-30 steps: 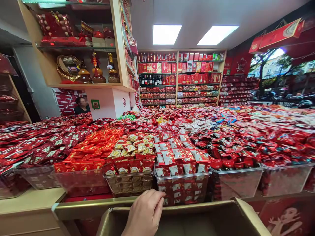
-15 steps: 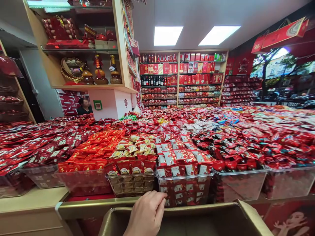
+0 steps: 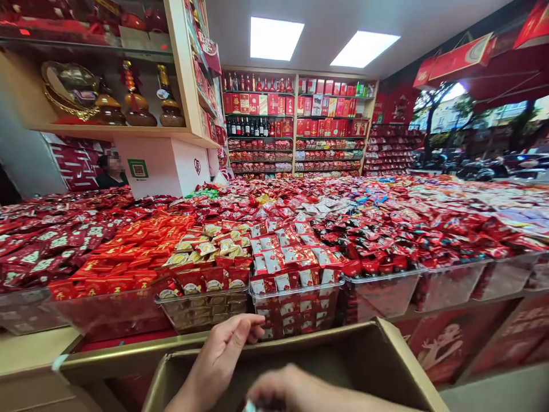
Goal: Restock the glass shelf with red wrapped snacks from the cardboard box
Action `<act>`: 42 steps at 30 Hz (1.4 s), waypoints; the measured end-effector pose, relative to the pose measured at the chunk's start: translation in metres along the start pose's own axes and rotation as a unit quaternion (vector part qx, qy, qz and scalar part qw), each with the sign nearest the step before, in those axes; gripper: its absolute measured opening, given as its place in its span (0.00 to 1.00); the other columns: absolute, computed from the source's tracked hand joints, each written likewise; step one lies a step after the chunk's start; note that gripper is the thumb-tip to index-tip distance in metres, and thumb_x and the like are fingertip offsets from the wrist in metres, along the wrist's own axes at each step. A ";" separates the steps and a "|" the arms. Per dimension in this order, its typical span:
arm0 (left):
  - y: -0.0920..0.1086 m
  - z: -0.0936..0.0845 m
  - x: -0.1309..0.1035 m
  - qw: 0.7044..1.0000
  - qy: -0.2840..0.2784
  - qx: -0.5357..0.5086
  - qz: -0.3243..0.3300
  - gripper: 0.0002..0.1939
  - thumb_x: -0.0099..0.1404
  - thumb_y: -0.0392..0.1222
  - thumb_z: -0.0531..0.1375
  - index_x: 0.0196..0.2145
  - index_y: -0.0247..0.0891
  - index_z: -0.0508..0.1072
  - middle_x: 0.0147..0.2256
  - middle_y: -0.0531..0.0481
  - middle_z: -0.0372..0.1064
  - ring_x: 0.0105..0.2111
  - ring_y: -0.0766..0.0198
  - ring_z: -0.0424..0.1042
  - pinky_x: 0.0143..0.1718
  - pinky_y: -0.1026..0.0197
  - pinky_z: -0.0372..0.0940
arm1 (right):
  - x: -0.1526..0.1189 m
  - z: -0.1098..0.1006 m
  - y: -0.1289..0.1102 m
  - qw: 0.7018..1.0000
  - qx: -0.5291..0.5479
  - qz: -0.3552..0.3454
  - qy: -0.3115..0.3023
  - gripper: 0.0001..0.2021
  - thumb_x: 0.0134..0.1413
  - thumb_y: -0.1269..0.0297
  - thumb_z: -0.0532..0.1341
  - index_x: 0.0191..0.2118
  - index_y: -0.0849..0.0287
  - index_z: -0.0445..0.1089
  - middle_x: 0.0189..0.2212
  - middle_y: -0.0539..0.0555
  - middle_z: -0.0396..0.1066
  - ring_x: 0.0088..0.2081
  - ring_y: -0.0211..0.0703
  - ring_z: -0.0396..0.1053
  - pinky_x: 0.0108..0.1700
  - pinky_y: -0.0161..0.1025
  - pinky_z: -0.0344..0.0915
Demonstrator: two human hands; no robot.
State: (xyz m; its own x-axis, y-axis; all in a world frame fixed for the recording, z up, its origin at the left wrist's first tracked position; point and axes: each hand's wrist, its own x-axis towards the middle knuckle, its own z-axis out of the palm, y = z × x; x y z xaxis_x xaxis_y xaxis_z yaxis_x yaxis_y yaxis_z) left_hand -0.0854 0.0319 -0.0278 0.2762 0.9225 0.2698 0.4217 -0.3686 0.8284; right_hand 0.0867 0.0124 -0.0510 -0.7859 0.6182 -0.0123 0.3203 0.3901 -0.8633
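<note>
My left hand point(image 3: 229, 343) is over the far rim of an open cardboard box point(image 3: 326, 339), its fingers curled in with the thumb against them. What is inside those fingers, if anything, is hidden. Lower down, over the box, my right hand point(image 3: 295, 389) is smeared by motion, with its fingers bent around a small whitish thing point(image 3: 249, 405) too blurred to name. Just beyond the box stand clear plastic bins of wrapped packets: red-and-white packets point(image 3: 285, 260) and, to their left, red-and-cream packets point(image 3: 214, 277).
Orange-red packets point(image 3: 128, 252) fill a bin on the left, and dark red ones point(image 3: 377, 263) lie on the right. A wooden shelf cabinet point(image 3: 189, 134) overhangs the left side. Bottles and boxes line the back shelves point(image 3: 295, 120). A person point(image 3: 111, 169) is behind the display.
My right hand has come into view over the box from the lower right. The left hand has shifted slightly left and up, its fingers turned. The view has swung right.
</note>
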 end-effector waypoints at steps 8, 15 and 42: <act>0.006 0.004 0.005 1.000 -0.003 0.015 0.013 0.14 0.59 0.49 0.56 0.29 0.36 0.74 0.25 0.51 0.70 0.27 0.64 0.67 0.31 0.65 0.62 | 0.005 -0.033 -0.005 0.904 0.386 -0.063 0.175 0.19 0.42 0.56 0.65 0.37 0.60 0.61 0.29 0.49 0.70 0.28 0.31 0.64 0.32 0.30 0.59; 0.012 0.007 0.006 0.999 -0.003 0.017 0.038 0.15 0.61 0.45 0.54 0.23 0.37 0.74 0.23 0.52 0.69 0.25 0.66 0.67 0.29 0.66 0.62 | 0.009 -0.027 0.001 0.892 0.409 -0.044 0.190 0.18 0.41 0.55 0.66 0.32 0.62 0.61 0.18 0.43 0.63 0.19 0.26 0.55 0.23 0.27 0.52; 0.012 0.030 -0.003 0.956 0.035 -0.287 -0.048 0.31 0.54 0.41 0.63 0.54 0.45 0.57 0.48 0.48 0.68 0.46 0.61 0.69 0.46 0.61 0.66 | 0.001 -0.028 -0.001 0.895 0.258 -0.124 0.343 0.12 0.50 0.63 0.60 0.42 0.57 0.61 0.35 0.53 0.68 0.34 0.37 0.66 0.37 0.36 0.65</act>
State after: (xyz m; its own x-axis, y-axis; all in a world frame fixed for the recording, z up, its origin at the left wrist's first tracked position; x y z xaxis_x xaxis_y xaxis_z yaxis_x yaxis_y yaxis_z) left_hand -0.0553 0.0217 -0.0331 0.1930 0.9617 0.1946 -0.1077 -0.1763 0.9784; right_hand 0.1001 0.0323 -0.0356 -0.2319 0.8985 0.3728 -0.2446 0.3171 -0.9163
